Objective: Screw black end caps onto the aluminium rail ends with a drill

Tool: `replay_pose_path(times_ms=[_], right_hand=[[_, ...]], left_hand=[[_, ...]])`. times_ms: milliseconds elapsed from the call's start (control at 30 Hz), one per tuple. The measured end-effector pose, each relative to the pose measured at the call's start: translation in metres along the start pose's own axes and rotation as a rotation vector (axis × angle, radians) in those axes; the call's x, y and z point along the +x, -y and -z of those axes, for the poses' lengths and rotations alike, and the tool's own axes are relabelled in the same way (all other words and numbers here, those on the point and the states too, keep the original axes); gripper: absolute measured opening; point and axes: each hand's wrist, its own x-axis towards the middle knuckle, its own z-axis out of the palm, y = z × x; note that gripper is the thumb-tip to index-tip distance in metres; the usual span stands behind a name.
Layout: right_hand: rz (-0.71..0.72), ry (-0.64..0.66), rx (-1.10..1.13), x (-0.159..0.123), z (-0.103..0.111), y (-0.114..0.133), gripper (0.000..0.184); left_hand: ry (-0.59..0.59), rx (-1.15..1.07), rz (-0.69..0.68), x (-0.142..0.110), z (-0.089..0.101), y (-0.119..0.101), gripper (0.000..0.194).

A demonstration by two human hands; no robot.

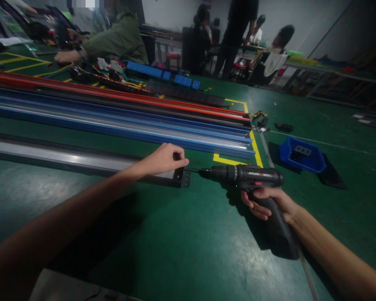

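Note:
My right hand (271, 202) is wrapped around the handle of a black cordless drill (258, 177), which points left. Its long bit (194, 169) reaches to the end of a long grey metal profile (90, 158) lying on the green table. A black end cap (180, 179) with slots sits at that end. My left hand (164, 159) rests over the profile's end, thumb and forefinger pinched close to the bit's tip. Whatever is between those fingertips is too small to make out.
Behind the profile lie long blue profiles (175, 136) and a red-orange one (144, 98). A blue bin (302, 154) with small parts stands at the right, by a dark flat piece (334, 173). Wired blue socket strips (144, 69) and a co-worker's green sleeve (115, 39) are farther back.

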Motion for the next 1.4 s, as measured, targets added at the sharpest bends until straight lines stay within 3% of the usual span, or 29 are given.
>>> replay_pose_path(times_ms=[1400], right_hand=[[0.027,0.030,-0.024,0.0038,-0.0030,0.0013,0.023]], left_hand=[[-0.006,0.036,-0.043,0.0003,-0.0012,0.0034,0.033]])
